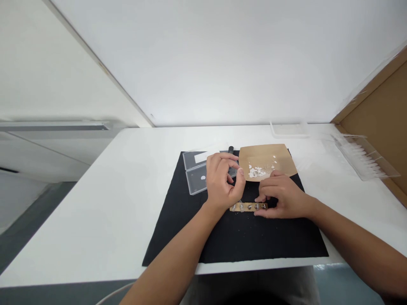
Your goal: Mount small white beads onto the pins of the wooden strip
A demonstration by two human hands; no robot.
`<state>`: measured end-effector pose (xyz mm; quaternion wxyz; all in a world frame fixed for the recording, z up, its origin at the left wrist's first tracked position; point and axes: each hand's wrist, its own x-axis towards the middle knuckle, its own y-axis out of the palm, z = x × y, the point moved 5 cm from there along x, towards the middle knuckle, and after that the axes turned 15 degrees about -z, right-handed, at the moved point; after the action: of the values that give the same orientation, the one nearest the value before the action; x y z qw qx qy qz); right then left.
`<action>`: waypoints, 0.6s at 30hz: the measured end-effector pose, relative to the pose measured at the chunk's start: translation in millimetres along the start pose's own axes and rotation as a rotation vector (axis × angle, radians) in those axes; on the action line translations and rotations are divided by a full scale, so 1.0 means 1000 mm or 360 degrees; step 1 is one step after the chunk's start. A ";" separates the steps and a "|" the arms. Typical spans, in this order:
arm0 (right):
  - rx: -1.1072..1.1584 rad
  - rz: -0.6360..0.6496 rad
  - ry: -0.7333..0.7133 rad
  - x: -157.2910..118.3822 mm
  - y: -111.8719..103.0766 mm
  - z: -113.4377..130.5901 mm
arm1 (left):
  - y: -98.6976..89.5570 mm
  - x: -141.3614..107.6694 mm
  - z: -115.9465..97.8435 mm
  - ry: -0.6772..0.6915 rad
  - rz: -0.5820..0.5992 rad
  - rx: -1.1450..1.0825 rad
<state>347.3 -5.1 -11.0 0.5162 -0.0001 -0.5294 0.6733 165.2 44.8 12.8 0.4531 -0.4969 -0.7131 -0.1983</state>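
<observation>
A narrow wooden strip [253, 207] with a row of small round metal and clear fittings lies on a black mat [241, 241]. My right hand [281, 195] grips its right end, thumb below and fingers above. Just over the strip's left part, my left hand [224, 178] is raised with its thumb and fingertips curled together in a pinch; anything between them is too small to make out. Behind my hands a brown cardboard tray [267, 151] contains many white flakes. An opened clear plastic case [195, 180] lies partly behind my left hand.
A black cylindrical object [231, 149] stands out behind my left hand. Clear plastic trays [365, 156] are at the right, by a cardboard panel [378, 114]. Another clear container [289, 130] sits at the back wall. Tiny crumbs dot the mat on the white table [111, 203].
</observation>
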 end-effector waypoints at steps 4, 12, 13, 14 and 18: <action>0.0009 0.0000 0.0008 0.000 0.000 0.000 | 0.000 -0.001 0.001 -0.0010 0.0006 -0.0002; -0.0008 -0.0003 0.0017 -0.001 0.001 -0.001 | 0.000 -0.001 0.002 0.0004 0.0012 -0.0013; -0.0010 -0.0001 0.0021 -0.001 0.001 -0.001 | 0.001 -0.001 0.002 -0.0003 0.0016 -0.0009; -0.0011 0.0002 0.0025 -0.002 0.001 -0.002 | 0.001 -0.001 0.002 -0.0011 0.0021 -0.0005; -0.0020 0.0021 0.0034 -0.001 0.002 -0.002 | 0.000 0.000 0.001 -0.0009 0.0009 -0.0003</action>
<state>347.5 -4.4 -13.4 0.5174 -0.0140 -0.5281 0.6732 165.0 45.5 11.8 0.4513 -0.4999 -0.7127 -0.1962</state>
